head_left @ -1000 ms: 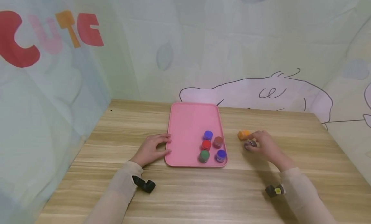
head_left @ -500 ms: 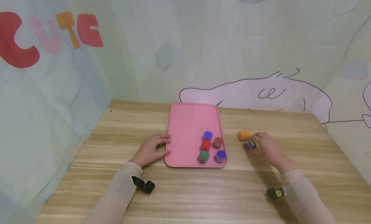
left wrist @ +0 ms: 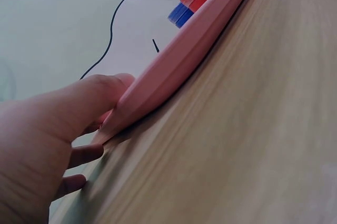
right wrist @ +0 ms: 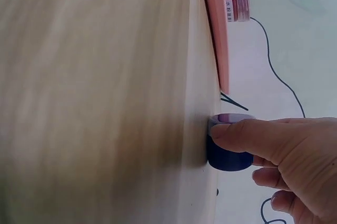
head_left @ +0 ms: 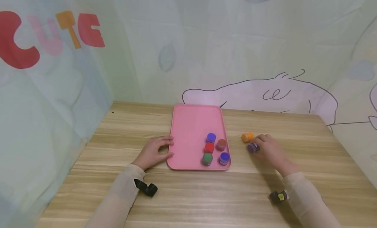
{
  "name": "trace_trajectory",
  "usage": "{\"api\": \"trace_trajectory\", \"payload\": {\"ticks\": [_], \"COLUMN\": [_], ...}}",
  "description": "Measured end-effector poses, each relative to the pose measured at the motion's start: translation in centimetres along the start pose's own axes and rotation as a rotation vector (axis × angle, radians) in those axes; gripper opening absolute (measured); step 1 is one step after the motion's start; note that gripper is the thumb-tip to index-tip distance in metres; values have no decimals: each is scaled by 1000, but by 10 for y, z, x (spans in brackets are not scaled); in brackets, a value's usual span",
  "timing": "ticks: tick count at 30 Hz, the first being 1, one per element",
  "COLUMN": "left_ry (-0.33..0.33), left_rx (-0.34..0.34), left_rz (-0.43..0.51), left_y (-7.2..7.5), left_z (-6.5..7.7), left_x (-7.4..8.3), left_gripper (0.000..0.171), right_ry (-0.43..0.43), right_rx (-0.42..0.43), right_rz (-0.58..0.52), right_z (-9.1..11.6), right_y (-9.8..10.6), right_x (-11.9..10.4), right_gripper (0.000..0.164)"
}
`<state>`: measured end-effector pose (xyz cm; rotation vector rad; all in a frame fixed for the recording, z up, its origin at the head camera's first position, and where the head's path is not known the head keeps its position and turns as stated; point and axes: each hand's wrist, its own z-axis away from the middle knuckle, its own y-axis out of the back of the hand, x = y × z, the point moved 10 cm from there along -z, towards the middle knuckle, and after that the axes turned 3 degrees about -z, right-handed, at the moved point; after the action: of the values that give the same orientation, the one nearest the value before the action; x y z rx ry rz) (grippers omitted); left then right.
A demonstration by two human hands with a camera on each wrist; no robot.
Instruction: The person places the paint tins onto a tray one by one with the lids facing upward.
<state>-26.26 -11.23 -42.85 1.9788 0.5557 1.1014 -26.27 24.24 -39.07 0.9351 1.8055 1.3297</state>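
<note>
My right hand pinches a dark purple paint jar right of the tray. In the right wrist view, the purple jar lies on its side, close over the wooden surface, with the thumb across it. Just beyond it lies an orange jar. My left hand touches the left rim of the pink tray, thumb and fingers spread apart along it. The left wrist view has the thumb at the tray's edge. On the tray's right side stand several paint jars, including red and green.
Also on the tray are a brownish-red jar and two blue jars, one at the front right corner. The wooden table ends at a printed cloth backdrop. Black wrist cameras sit on both sleeves.
The purple jar has turned slightly in my right hand, and the fingers have shifted round it. The left hand and tray have stayed in place.
</note>
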Motion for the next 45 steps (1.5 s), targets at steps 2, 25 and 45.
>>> {"api": "trace_trajectory", "payload": {"ticks": [2, 25, 45], "left_ry": [0, -14, -7], "left_rx": [1, 8, 7], "left_rz": [3, -6, -22], "left_y": [0, 1, 0], "left_z": [0, 0, 1], "left_x": [0, 1, 1], "left_gripper": [38, 37, 37], "right_ry": [-9, -74, -177], "right_rx": [-11, -13, -63], "right_rz": [8, -16, -122], "right_z": [0, -4, -7], "right_y": [-2, -4, -5], "right_x": [1, 4, 5], "right_gripper": [42, 36, 37]}}
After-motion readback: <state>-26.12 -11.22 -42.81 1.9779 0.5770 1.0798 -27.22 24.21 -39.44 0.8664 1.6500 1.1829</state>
